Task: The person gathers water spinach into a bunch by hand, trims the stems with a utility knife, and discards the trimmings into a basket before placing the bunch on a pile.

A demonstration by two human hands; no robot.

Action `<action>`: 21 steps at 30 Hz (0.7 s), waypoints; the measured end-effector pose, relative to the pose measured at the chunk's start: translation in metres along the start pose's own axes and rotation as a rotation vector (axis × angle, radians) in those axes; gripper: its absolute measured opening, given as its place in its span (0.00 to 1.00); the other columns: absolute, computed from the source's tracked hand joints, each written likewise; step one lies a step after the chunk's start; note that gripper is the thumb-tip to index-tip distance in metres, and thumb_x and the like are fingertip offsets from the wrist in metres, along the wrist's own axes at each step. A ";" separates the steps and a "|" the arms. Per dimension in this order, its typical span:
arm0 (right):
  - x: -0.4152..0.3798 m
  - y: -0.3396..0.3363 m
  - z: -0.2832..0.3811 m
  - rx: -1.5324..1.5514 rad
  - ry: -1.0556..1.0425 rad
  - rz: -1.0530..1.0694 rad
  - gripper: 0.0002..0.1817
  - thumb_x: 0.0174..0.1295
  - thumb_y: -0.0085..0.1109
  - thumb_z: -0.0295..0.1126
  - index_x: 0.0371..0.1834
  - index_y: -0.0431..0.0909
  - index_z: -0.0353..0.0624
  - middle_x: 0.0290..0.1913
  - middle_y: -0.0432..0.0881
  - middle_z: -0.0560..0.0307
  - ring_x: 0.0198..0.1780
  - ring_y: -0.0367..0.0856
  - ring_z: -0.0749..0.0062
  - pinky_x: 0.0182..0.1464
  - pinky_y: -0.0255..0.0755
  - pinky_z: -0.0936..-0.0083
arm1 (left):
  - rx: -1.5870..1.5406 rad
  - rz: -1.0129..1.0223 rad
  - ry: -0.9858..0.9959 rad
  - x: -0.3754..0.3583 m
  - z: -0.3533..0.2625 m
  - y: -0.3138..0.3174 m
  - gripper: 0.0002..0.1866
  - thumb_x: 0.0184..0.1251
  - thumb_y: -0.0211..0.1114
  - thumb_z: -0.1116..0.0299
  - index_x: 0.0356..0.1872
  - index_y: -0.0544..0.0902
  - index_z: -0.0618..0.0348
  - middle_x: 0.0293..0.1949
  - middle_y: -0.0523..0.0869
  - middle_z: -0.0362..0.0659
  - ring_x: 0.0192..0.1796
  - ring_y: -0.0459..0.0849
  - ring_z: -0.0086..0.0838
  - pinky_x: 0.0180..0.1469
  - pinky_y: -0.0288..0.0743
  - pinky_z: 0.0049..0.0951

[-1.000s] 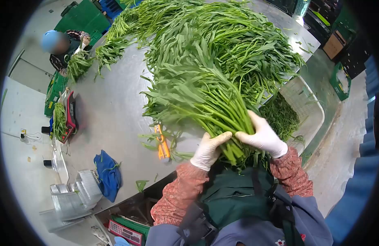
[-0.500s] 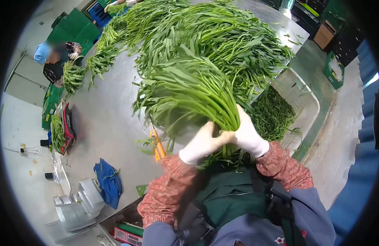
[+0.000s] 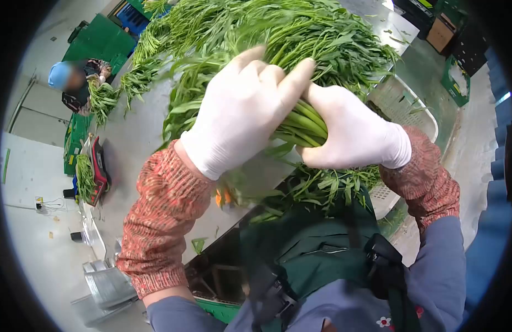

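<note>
A bunch of leafy greens like water spinach (image 3: 303, 123) is gathered between my two white-gloved hands, its cut stem ends pointing toward my right. My left hand (image 3: 236, 108) lies over the bunch from above, fingers closed around the stems. Close to the stem ends, my right hand (image 3: 353, 126) grips the same bunch with its thumb underneath. Behind them a big heap of the same greens (image 3: 283, 33) covers the far part of the metal table. Below my left wrist, part of an orange tool (image 3: 225, 197) shows, blurred and mostly hidden.
A white plastic basket (image 3: 419, 105) stands at the table's right edge. Loose leaves and stems (image 3: 339, 185) lie near my apron. At left are a red scale (image 3: 99, 169) with greens on it and a person in a blue cap (image 3: 59, 74) holding greens.
Both hands have risen and moved farther apart, still on the bunch. My left hand has turned over the top of it. The stem ends have swung from pointing down to pointing right.
</note>
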State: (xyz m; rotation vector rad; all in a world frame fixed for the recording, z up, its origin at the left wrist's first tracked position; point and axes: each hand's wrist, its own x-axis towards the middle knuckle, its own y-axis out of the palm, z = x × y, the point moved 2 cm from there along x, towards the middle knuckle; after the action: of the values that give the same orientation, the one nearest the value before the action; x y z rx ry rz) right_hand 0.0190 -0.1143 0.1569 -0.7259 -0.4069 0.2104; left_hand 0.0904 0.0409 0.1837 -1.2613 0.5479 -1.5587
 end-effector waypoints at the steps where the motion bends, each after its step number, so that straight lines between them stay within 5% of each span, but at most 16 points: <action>1: 0.004 -0.005 0.004 -0.041 -0.014 -0.013 0.26 0.45 0.66 0.36 0.45 0.70 0.30 0.31 0.82 0.37 0.36 0.83 0.41 0.39 0.79 0.57 | 0.021 -0.018 -0.031 -0.001 0.002 -0.003 0.40 0.42 0.72 0.64 0.63 0.74 0.61 0.36 0.82 0.44 0.42 0.84 0.39 0.57 0.77 0.41; 3: 0.018 -0.016 0.013 -0.121 -0.055 -0.034 0.27 0.46 0.67 0.38 0.44 0.70 0.30 0.31 0.82 0.36 0.36 0.83 0.41 0.39 0.79 0.57 | 0.004 0.015 -0.110 -0.003 0.012 -0.018 0.37 0.42 0.71 0.67 0.61 0.75 0.63 0.35 0.83 0.46 0.40 0.84 0.41 0.51 0.78 0.40; 5: 0.027 -0.029 0.032 -0.092 -0.026 -0.171 0.32 0.48 0.73 0.33 0.57 0.72 0.32 0.41 0.84 0.43 0.41 0.85 0.63 0.46 0.77 0.69 | 0.029 -0.015 -0.161 -0.011 0.036 -0.038 0.28 0.43 0.69 0.73 0.52 0.79 0.62 0.39 0.85 0.50 0.41 0.84 0.44 0.47 0.78 0.40; 7: 0.031 -0.045 0.030 0.084 -0.282 -0.470 0.26 0.61 0.68 0.38 0.58 0.74 0.34 0.49 0.84 0.51 0.49 0.82 0.71 0.54 0.74 0.73 | 0.047 -0.042 -0.334 -0.028 0.068 -0.079 0.25 0.45 0.67 0.80 0.51 0.79 0.63 0.41 0.85 0.53 0.42 0.86 0.45 0.47 0.79 0.32; 9: 0.043 -0.028 0.005 0.506 -0.291 -0.748 0.23 0.65 0.62 0.40 0.57 0.75 0.36 0.39 0.86 0.51 0.43 0.84 0.71 0.49 0.77 0.72 | 0.063 -0.229 -0.543 -0.063 0.097 -0.121 0.23 0.48 0.70 0.79 0.51 0.81 0.62 0.38 0.88 0.49 0.39 0.87 0.33 0.44 0.79 0.28; 11: 0.046 0.031 -0.022 0.376 0.118 -0.555 0.18 0.67 0.58 0.34 0.56 0.76 0.37 0.41 0.85 0.49 0.46 0.84 0.71 0.52 0.77 0.72 | 0.060 -0.316 -0.803 -0.102 0.114 -0.164 0.17 0.56 0.71 0.75 0.47 0.82 0.67 0.38 0.88 0.41 0.38 0.83 0.21 0.44 0.77 0.23; 13: 0.050 0.123 -0.018 0.013 0.209 0.133 0.21 0.63 0.59 0.44 0.50 0.76 0.38 0.43 0.82 0.42 0.48 0.81 0.57 0.45 0.76 0.64 | -0.123 -0.382 -1.011 -0.128 0.115 -0.193 0.15 0.57 0.69 0.76 0.46 0.82 0.69 0.37 0.88 0.43 0.37 0.85 0.24 0.42 0.79 0.25; 14: 0.043 0.170 -0.010 -0.166 -0.154 -0.197 0.29 0.60 0.60 0.50 0.56 0.74 0.38 0.43 0.81 0.42 0.43 0.81 0.50 0.40 0.75 0.60 | -0.250 -0.407 -1.068 -0.138 0.111 -0.202 0.15 0.57 0.69 0.76 0.46 0.82 0.69 0.37 0.87 0.44 0.36 0.85 0.25 0.41 0.80 0.25; 15: 0.043 0.191 -0.003 -0.280 -0.220 -0.106 0.37 0.57 0.62 0.49 0.65 0.68 0.37 0.44 0.79 0.42 0.40 0.82 0.45 0.41 0.76 0.57 | -0.378 -0.429 -1.127 -0.147 0.108 -0.211 0.15 0.57 0.69 0.76 0.45 0.82 0.69 0.36 0.87 0.44 0.36 0.85 0.25 0.40 0.80 0.26; 16: 0.046 0.228 0.004 -0.086 0.037 0.305 0.44 0.54 0.64 0.48 0.70 0.61 0.35 0.44 0.78 0.39 0.38 0.83 0.45 0.41 0.78 0.56 | -0.401 -0.412 -1.184 -0.150 0.100 -0.214 0.15 0.56 0.68 0.76 0.45 0.82 0.70 0.36 0.87 0.45 0.35 0.85 0.26 0.38 0.81 0.27; 19: 0.060 0.290 -0.017 -0.231 0.019 0.170 0.50 0.54 0.65 0.47 0.75 0.51 0.33 0.45 0.78 0.36 0.40 0.84 0.47 0.42 0.78 0.56 | -0.690 -0.333 -1.331 -0.156 0.079 -0.205 0.17 0.53 0.68 0.75 0.45 0.81 0.70 0.33 0.87 0.48 0.33 0.85 0.28 0.37 0.82 0.27; 21: 0.067 0.284 -0.018 -0.260 0.113 0.254 0.46 0.54 0.65 0.45 0.71 0.55 0.34 0.42 0.80 0.35 0.41 0.85 0.48 0.42 0.79 0.56 | -0.886 -0.285 -1.369 -0.180 0.078 -0.185 0.16 0.53 0.68 0.75 0.44 0.80 0.70 0.33 0.86 0.47 0.34 0.86 0.29 0.37 0.82 0.28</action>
State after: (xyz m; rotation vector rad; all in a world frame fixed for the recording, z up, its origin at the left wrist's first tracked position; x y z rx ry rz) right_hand 0.0741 0.1044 -0.0289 -1.0418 -0.2349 0.3576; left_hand 0.0724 0.2912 0.2828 -2.7384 0.0939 -0.2628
